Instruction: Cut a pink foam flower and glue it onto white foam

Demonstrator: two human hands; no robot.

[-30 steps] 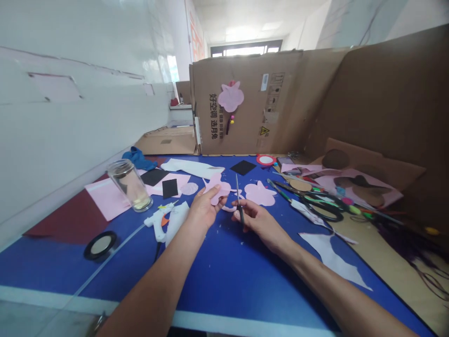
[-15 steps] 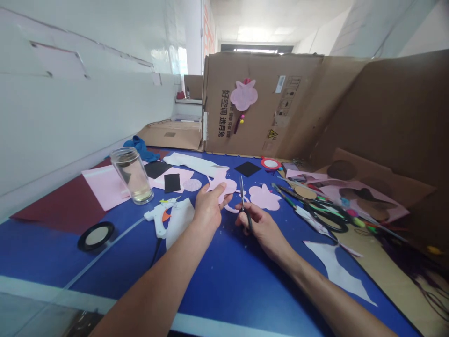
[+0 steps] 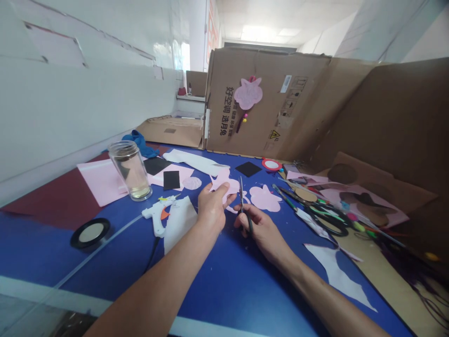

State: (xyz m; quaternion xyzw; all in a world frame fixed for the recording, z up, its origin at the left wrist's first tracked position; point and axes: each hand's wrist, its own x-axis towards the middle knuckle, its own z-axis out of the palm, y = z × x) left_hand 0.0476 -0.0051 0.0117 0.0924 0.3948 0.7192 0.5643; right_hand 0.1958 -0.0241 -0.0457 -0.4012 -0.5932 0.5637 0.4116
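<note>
My left hand (image 3: 213, 206) pinches a pink cutout (image 3: 224, 180), thin and sheet-like, with rounded lobes. My right hand (image 3: 257, 222) is closed round a pair of scissors (image 3: 242, 199) with dark handles, blades pointing up and away beside the right edge of the cutout. Whether the blades touch it I cannot tell. Just right of the scissors a second pink cutout (image 3: 265, 198) of similar lobed shape lies flat on the blue table (image 3: 224, 285). Thin pink offcuts (image 3: 231, 209) lie between and behind the hands.
To the left stand a glass jar (image 3: 131, 173) with pale liquid, a white glue gun (image 3: 157, 215) and a black tape roll (image 3: 90, 234). Scissors and craft bits (image 3: 326, 215) crowd the right. A cardboard box (image 3: 273, 103) walls off the back, a pink ornament (image 3: 248, 93) hanging on it.
The view has shifted slightly. The left hand keeps its hold on the pink cutout, whose edge is now nearer the scissor blades. The right hand still grips the scissors.
</note>
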